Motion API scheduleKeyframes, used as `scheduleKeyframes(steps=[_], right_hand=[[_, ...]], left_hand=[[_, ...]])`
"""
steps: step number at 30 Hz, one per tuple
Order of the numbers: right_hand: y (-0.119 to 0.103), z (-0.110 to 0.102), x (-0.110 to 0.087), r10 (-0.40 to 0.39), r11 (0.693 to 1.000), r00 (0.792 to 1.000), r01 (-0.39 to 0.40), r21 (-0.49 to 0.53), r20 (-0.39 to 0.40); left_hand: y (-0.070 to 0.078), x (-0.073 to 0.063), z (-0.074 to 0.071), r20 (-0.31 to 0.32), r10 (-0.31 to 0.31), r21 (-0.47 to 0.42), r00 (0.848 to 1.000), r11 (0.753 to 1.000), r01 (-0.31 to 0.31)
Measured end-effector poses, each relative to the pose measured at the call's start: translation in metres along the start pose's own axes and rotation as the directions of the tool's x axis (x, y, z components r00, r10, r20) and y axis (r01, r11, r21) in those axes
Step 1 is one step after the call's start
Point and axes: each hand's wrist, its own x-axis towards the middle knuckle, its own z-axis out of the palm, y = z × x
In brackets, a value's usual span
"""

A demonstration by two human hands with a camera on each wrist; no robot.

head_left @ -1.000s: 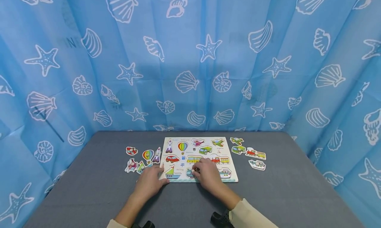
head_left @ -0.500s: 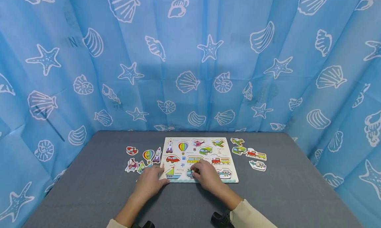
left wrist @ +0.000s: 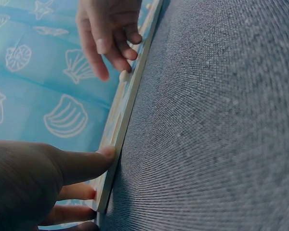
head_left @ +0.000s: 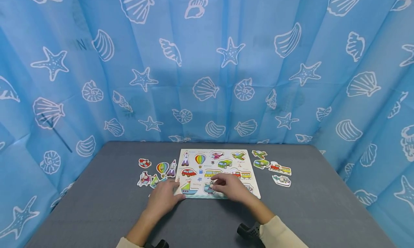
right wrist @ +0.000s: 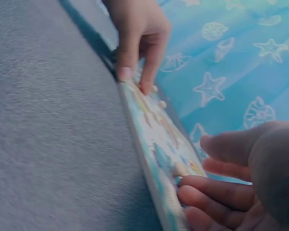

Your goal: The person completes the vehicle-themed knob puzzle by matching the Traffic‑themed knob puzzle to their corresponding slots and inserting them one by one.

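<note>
A wooden puzzle board [head_left: 200, 179] with vehicle pictures lies on the table. My left hand [head_left: 163, 197] holds its near left corner, thumb [left wrist: 98, 161] along the front edge and fingers at the left edge. Near the board's front middle, a teal submarine-like puzzle piece [head_left: 209, 189] with a round knob [left wrist: 124, 76] sits over its picture. My right hand [head_left: 231, 187] is just right of that knob, its thumb [right wrist: 226, 147] spread away from the fingers. The fingertips are close beside the knob, and the palm covers part of the board's lower right.
Left of the board lie several knobbed pieces, among them a balloon [head_left: 162, 168], a rocket [head_left: 172, 168] and a red car [head_left: 145, 163]. To its right are a train [head_left: 280, 168], a green truck [head_left: 261, 164], a plane [head_left: 259, 154] and a ship [head_left: 281, 180]. A blue curtain [head_left: 207, 79] hangs behind.
My right hand has let go of the teal piece's knob and drawn back a little to the right, uncovering the piece. My left hand stays at the board's corner.
</note>
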Motion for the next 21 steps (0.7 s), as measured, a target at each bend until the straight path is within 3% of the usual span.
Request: scheduleKeyframes(steps=[7,13,21], right_hand=[[0.003,-0.009,-0.005,-0.021,0.998,1.000,0.021,0.053,0.001],[0.011,-0.014,-0.015,0.000,0.999,0.997,0.003,0.045,-0.074],[0.035,-0.025,-0.027,-0.051,0.987,0.964,0.009,-0.159,-0.259]], left_hand=[[0.002,-0.001,-0.001,0.003,0.002,0.020,1.000,1.000,-0.002],[0.004,-0.001,-0.002,0.005,-0.005,0.026,1.000,1.000,0.005],[0.002,-0.001,-0.003,0.009,-0.006,0.041,1.000,0.999,0.005]])
